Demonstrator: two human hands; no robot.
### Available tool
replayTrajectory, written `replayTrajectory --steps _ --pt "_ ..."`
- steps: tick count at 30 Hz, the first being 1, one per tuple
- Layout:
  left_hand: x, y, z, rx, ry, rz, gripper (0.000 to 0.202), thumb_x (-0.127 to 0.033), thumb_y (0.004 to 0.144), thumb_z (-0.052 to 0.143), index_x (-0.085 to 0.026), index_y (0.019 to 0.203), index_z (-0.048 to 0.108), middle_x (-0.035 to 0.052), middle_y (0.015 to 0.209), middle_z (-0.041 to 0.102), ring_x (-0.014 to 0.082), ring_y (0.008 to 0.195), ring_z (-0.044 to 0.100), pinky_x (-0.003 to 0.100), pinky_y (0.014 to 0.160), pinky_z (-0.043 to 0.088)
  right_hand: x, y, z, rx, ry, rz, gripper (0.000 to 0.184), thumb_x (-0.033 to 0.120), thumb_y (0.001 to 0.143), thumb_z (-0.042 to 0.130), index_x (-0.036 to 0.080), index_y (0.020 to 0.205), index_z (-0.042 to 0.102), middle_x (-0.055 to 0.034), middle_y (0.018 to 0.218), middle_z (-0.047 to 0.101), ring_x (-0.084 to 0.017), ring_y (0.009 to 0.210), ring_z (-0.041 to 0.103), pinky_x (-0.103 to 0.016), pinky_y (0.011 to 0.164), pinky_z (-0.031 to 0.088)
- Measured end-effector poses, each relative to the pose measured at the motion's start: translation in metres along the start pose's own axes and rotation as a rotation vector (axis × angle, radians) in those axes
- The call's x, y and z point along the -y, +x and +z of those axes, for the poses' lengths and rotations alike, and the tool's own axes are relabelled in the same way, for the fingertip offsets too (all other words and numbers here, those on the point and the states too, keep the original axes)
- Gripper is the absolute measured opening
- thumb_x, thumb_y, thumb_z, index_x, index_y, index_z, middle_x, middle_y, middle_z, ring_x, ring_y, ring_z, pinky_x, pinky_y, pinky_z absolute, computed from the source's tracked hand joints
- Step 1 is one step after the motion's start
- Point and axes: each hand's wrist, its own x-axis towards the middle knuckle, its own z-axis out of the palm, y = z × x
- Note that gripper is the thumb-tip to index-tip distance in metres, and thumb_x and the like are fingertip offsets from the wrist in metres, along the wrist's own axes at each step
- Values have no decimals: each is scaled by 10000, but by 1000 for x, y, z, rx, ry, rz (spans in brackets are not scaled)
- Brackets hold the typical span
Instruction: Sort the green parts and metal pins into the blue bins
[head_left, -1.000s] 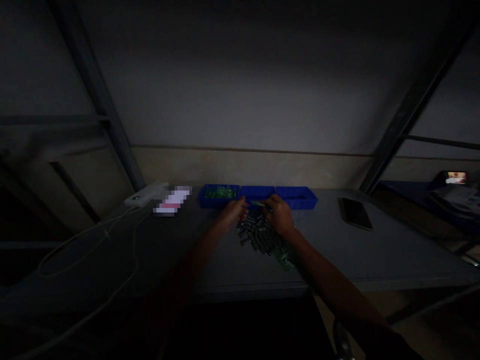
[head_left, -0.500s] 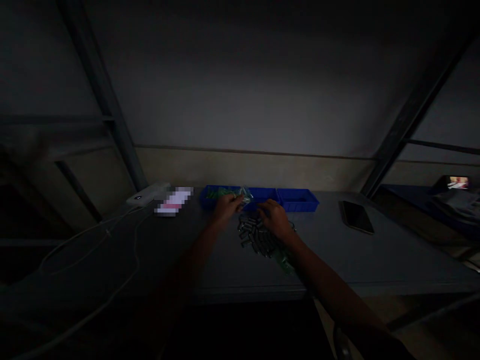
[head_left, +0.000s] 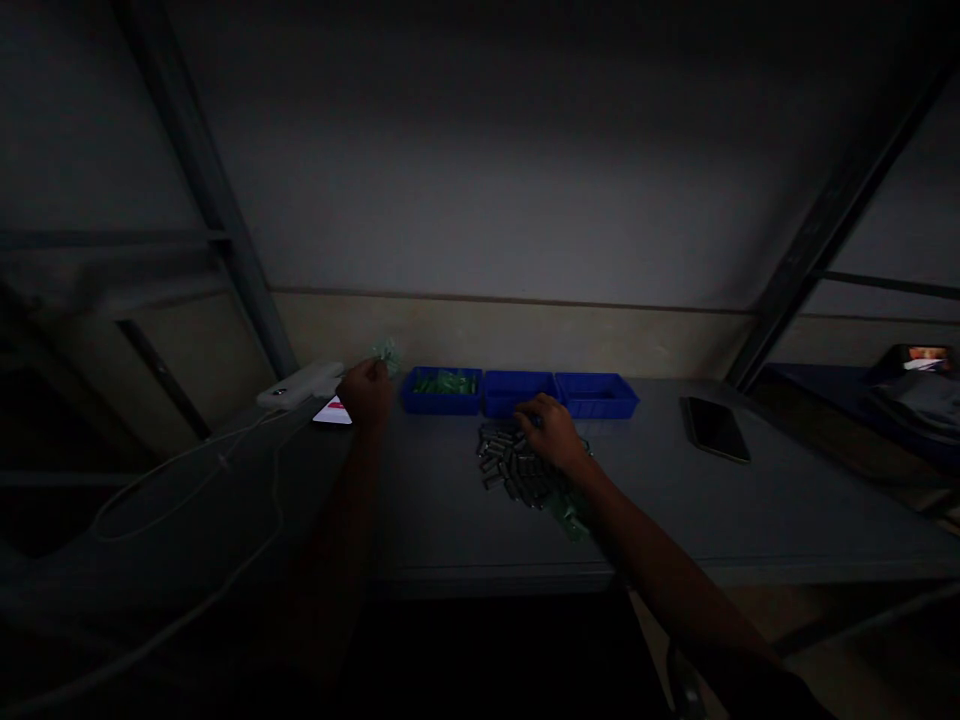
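Observation:
My left hand point(head_left: 366, 392) is closed on a crumpled, pale green plastic bag point(head_left: 386, 352) at the back of the table, left of the blue bins and above the lit phone. My right hand point(head_left: 551, 432) hovers over a pile of small metal cylinders point(head_left: 510, 468), close to the front of the middle blue bin point(head_left: 520, 408). Its fingers are pinched together; what they hold, if anything, is too dark to make out. The left blue bin point(head_left: 442, 406) contains green-wrapped pieces point(head_left: 446, 383). A piece of green plastic point(head_left: 570, 518) lies by the pile, under my right forearm.
A third blue bin point(head_left: 600, 408) stands at the right of the row. A dark phone point(head_left: 716, 430) lies on the right of the grey table point(head_left: 442, 520). On the left are a lit phone point(head_left: 332, 412), a white device point(head_left: 296, 388) and loose white cables point(head_left: 274, 490).
My left hand has moved left with the plastic, away from the bins to beside the lit phone, uncovering the left bin. My right hand has stayed nearly in place over the pile.

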Motion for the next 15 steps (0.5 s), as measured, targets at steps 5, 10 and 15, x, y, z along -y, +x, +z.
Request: replayTrajectory --steps 5,10,15 --pt "-1 11 4 261 304 69 333 -283 782 386 -122 858 668 115 830 666 222 781 589 277 651 394 0 1 -2 12 -24 10 185 241 826 525 163 908 672 -78 870 623 -167 833 564 -284 791 427" --pt "-12 39 -1 513 466 161 299 -293 719 474 -119 824 693 158 854 676 280 853 615 312 703 441 -2 1 -2 25 -25 10 208 254 838 507 151 917 670 -82 885 629 -172 838 557 -287 791 420" --pt "-37 58 -1 614 572 185 308 -265 661 558 -72 868 679 220 919 661 317 909 611 347 734 465 -2 1 -2 41 -15 15 197 256 837 512 161 909 669 -71 865 623 -158 811 551 -273 774 416"
